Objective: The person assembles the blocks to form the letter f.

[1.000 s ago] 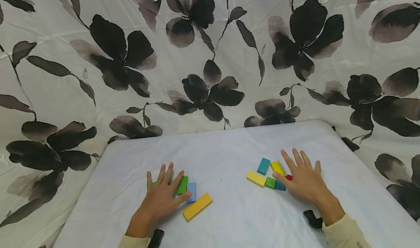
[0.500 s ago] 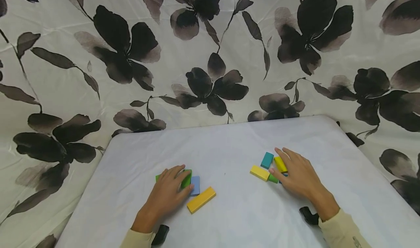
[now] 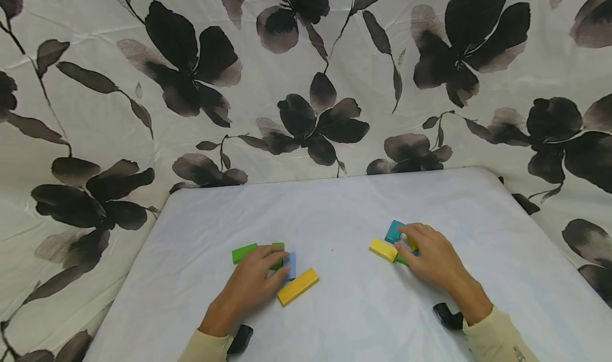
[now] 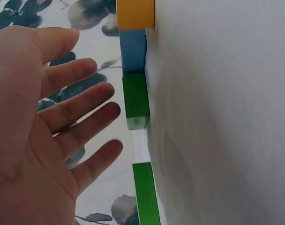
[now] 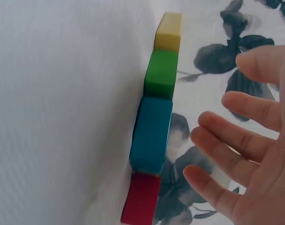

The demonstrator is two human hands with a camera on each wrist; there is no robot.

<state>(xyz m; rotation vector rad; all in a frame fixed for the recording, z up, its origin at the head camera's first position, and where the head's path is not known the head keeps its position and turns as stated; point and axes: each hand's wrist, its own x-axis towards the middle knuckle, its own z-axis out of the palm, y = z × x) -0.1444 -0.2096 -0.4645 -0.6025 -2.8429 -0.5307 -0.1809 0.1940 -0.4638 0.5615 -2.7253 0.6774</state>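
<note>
The left hand (image 3: pixel 253 278), grip loosely spread, hangs near an orange block (image 3: pixel 297 286) lying at its three o'clock; the right hand (image 3: pixel 432 257), grip also spread, perhaps touches a teal block (image 3: pixel 393 232) at its ten o'clock.

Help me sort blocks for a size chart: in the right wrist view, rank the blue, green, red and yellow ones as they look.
1. Blue block
2. Green block and red block: too alike to rank; the red one reaches the picture's bottom edge.
3. Yellow block, though distance may shrink it.
</note>
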